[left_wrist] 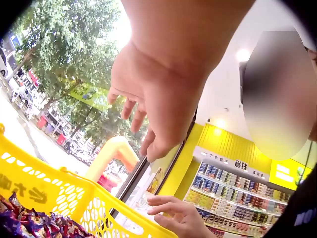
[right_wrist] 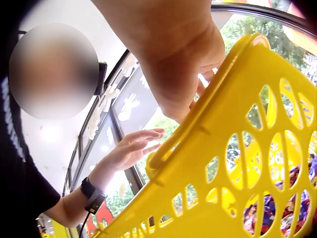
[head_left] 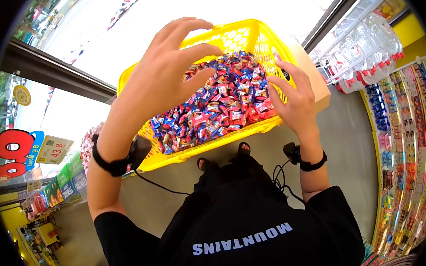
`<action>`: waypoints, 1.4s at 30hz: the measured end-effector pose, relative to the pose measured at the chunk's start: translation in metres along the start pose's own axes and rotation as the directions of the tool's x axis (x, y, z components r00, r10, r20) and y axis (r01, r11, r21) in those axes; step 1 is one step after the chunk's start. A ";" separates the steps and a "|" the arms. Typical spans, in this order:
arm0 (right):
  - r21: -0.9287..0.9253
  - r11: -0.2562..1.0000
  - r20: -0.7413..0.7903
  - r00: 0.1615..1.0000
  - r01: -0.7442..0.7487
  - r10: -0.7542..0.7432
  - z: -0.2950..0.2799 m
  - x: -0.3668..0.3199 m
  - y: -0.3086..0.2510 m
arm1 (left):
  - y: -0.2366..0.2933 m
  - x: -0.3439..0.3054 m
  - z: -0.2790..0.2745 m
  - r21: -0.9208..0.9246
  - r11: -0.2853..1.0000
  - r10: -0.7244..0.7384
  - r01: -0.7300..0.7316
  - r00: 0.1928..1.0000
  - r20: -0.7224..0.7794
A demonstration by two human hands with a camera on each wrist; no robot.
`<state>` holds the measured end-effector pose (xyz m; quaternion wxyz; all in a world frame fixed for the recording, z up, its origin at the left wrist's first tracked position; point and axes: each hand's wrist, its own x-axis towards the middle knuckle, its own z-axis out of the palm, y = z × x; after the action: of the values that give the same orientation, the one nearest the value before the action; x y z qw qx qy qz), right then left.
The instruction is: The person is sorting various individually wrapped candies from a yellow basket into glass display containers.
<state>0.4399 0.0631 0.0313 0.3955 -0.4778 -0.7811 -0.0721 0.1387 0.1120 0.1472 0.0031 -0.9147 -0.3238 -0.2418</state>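
A yellow plastic basket (head_left: 175, 157) with cut-out walls holds a heap of wrapped candies (head_left: 220, 100) in red, blue and purple. My left hand (head_left: 166, 67) hovers over the basket's left part, fingers spread and lightly bent, nothing in it. In the left wrist view that left hand (left_wrist: 158, 94) is up above the rim. At the basket's right side my right hand (head_left: 294, 100) has its thumb and fingers apart, overlapping the rim. The right wrist view shows the right hand (right_wrist: 178, 74) just beyond the rim, its fingertips partly hidden; no candy shows in it.
A cardboard box (head_left: 313, 76) stands against the basket's right side. Farther right are a rack of large bottles (head_left: 365, 48) and curved shelves of goods (head_left: 407, 159). Glass and a dark frame (head_left: 55, 70) run along the left. A cable (head_left: 162, 188) hangs from the left wrist.
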 end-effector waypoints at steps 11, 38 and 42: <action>0.067 0.994 -0.001 0.997 -0.081 0.081 0.010 -0.008 0.029 | 0.014 0.025 0.201 -0.171 0.972 0.218 -0.164 0.901 0.375; -0.018 0.993 0.067 0.990 -0.119 0.120 0.012 -0.007 0.022 | 0.006 -0.010 0.126 -0.001 0.998 0.052 -0.055 0.945 0.322; -0.035 0.991 0.087 0.987 -0.130 0.133 0.012 -0.008 0.023 | 0.004 -0.018 0.146 -0.075 0.997 0.047 -0.020 0.928 0.370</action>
<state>0.4531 0.0759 0.0118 0.3570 -0.5366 -0.7637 -0.0358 0.1933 0.1222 0.0105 -0.0860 -0.9489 -0.2943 -0.0752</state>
